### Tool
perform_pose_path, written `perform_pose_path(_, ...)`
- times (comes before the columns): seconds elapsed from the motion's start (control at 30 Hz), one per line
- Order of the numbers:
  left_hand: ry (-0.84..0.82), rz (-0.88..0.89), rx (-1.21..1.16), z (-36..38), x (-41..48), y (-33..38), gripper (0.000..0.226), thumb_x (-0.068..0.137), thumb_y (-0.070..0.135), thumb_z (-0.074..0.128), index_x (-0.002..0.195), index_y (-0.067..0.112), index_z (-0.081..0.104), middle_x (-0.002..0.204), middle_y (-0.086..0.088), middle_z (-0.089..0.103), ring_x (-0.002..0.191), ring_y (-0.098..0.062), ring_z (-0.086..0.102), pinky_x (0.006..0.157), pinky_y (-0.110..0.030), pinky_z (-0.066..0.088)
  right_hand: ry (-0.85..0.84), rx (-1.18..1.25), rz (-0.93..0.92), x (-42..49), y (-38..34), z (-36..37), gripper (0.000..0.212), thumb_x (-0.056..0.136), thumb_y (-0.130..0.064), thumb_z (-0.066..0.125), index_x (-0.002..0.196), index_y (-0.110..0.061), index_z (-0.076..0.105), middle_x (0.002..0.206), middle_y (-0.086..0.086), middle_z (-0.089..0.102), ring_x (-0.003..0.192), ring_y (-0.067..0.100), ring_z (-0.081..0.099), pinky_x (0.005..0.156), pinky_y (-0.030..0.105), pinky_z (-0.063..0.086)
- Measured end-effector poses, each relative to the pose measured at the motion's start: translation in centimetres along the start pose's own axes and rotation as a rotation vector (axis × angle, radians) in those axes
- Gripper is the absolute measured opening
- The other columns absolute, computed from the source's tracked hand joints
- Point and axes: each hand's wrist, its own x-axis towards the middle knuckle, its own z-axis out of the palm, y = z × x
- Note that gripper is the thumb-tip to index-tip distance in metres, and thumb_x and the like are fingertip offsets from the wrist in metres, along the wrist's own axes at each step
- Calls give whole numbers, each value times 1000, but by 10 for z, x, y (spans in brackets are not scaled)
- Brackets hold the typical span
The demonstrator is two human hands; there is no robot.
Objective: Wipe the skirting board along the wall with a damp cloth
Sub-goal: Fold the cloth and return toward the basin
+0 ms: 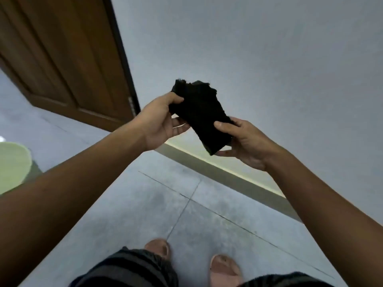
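Left hand (159, 123), right hand (246, 141) fingers pinch black cloth (201, 112) ends.

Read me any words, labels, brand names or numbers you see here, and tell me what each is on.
None: no readable text in this view.
The black cloth, held in the left hand and right hand, shows no label.
The brown door, wall, skirting board and green bucket are unmarked.

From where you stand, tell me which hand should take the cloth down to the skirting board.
Right, probably. The right hand grips the black cloth at its lower end, and the skirting board runs below and to that side; the left hand holds the upper end.
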Motion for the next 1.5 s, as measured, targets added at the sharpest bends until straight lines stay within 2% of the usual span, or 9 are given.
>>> perform_pose_path(0.1, 80, 26, 48, -28, -44, 46, 27, 91, 10, 42, 115, 6, 52, 118, -12, 61, 106, -26, 63, 73, -31, 58, 9, 128, -59, -9, -45, 35, 24, 84, -15, 67, 108, -17, 63, 104, 6, 69, 98, 24, 66, 82, 45, 58)
perform_pose_path(0.23, 206, 87, 379, -58, -126, 88, 35, 87, 35, 63, 110, 9, 59, 104, -9, 65, 95, -19, 63, 75, -27, 53, -20, 26, -127, -31, -101, 120, 24, 90, -23, 64, 113, -17, 58, 103, 5, 66, 88, 19, 63, 58, 29, 53)
perform_pose_path(0.47, 696, 372, 478, -155, -212, 72, 25, 90, 36, 59, 102, 16, 52, 90, 4, 57, 85, -10, 57, 62, -20, 44, 213, -359, -171, -38, -78, 279, 32, 98, -41, 46, 106, -12, 57, 109, 8, 61, 87, 22, 60, 76, 41, 57)
perform_pose_path(0.57, 838, 396, 571, -204, -244, 55, 24, 90, 37, 59, 93, 16, 50, 81, 5, 56, 76, -10, 53, 56, -23, 38, 217, -520, -206, -36, -47, 336, 29, 100, -37, 43, 101, -11, 54, 93, 5, 57, 71, 15, 55, 63, 38, 57)
perform_pose_path(0.63, 865, 371, 593, -236, -260, 46, 26, 90, 36, 59, 95, 12, 51, 86, 0, 59, 77, -13, 55, 59, -25, 40, 203, -590, -202, -34, -29, 369, 28, 101, -35, 41, 101, -10, 54, 88, 4, 55, 72, 17, 55, 59, 36, 55)
perform_pose_path(0.77, 900, 338, 599, -280, -272, 38, 27, 89, 36, 59, 100, 13, 54, 96, -5, 63, 89, -22, 58, 67, -32, 42, 221, -644, -175, -26, -1, 413, 24, 102, -30, 37, 99, -12, 53, 92, 6, 57, 86, 24, 59, 79, 47, 57)
perform_pose_path(0.93, 905, 259, 727, -307, -246, 35, 24, 90, 39, 58, 99, 18, 49, 97, -3, 61, 87, -22, 55, 65, -32, 39, 252, -641, -111, -5, 20, 427, 28, 104, -24, 33, 112, -6, 53, 99, 6, 54, 96, 25, 59, 85, 43, 56)
perform_pose_path(1.23, 937, 19, 786, -354, -151, 10, 29, 93, 39, 51, 114, 18, 50, 109, -7, 62, 99, -28, 58, 70, -33, 42, 252, -549, 25, 90, 77, 424, 25, 103, -22, 33, 108, -7, 53, 109, 16, 61, 95, 28, 59, 83, 48, 56)
perform_pose_path(1.5, 873, -190, 565, -398, -89, -40, 20, 96, 29, 49, 103, 10, 49, 89, -1, 53, 81, -17, 49, 55, -24, 35, 194, -352, 102, 139, 147, 433, 21, 103, -30, 36, 105, -15, 52, 86, -5, 58, 83, 18, 62, 68, 37, 58)
